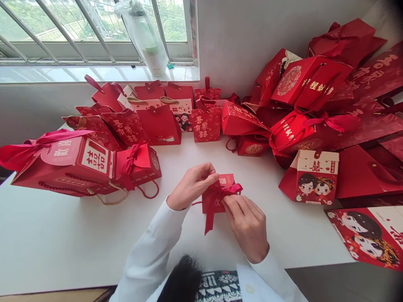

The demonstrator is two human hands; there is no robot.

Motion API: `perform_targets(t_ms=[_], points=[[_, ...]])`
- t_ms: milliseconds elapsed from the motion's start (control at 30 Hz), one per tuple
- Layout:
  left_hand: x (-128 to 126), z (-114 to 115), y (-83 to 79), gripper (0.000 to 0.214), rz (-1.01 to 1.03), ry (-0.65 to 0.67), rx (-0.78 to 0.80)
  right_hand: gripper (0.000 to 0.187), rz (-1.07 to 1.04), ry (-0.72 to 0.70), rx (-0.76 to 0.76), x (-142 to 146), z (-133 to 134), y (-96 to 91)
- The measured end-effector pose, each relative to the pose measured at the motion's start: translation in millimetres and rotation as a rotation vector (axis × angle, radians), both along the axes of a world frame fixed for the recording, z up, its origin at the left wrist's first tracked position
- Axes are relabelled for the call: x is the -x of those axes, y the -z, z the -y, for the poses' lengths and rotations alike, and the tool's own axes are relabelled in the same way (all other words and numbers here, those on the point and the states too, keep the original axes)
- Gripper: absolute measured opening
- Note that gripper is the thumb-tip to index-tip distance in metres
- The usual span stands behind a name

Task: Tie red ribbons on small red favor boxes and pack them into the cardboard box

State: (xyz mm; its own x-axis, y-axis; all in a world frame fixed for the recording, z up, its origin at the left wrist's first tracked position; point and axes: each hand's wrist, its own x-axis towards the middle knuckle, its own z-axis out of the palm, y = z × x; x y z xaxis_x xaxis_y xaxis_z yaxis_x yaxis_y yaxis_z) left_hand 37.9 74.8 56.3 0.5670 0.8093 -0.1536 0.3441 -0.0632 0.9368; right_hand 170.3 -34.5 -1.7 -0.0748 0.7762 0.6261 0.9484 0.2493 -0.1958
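Note:
A small red gift box (217, 197) with a red ribbon bow stands on the white table (78, 239) right in front of me. My left hand (192, 185) pinches the ribbon at the box's top left. My right hand (247, 224) is closed on the ribbon at the box's lower right side. One ribbon tail (209, 220) hangs down the front of the box. Both sleeves are white.
Red gift boxes and bags crowd the table: a large one with a ribbon (63, 163) at left, a row (163, 117) along the back wall, a pile (315, 100) at right. A cartoon-couple box (311, 178) and a flat printed bag (368, 237) lie right. A window (94, 29) is behind.

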Motion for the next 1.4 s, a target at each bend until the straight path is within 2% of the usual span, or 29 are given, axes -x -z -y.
perform_targets(t_ms=[533,800,933,1033,1100,1267,1400], points=[[-1,-2,4.6,0.029,0.013,-0.001,0.083,0.015,-0.031,-0.054,0.066,7,4,-11.4],[2,-3,6.1,0.032,0.104,0.079,0.149,0.02,-0.139,-0.133,0.069,7,9,-16.0],[2,-4,6.2,0.029,0.127,0.085,0.165,0.025,-0.017,-0.153,0.083,8,7,-16.7],[3,-5,7.1,0.028,0.126,0.055,0.16,0.022,0.089,-0.114,0.133,9,5,-15.4],[3,-7,7.7,0.028,0.143,0.042,0.163,0.018,0.078,-0.099,0.145,9,5,-13.7],[4,-12,8.3,0.029,0.232,0.028,0.295,0.017,-0.07,-0.118,0.126,10,7,-10.1],[2,-15,9.4,0.031,0.276,0.007,0.414,0.018,-0.093,-0.148,0.098,9,7,-6.2]])
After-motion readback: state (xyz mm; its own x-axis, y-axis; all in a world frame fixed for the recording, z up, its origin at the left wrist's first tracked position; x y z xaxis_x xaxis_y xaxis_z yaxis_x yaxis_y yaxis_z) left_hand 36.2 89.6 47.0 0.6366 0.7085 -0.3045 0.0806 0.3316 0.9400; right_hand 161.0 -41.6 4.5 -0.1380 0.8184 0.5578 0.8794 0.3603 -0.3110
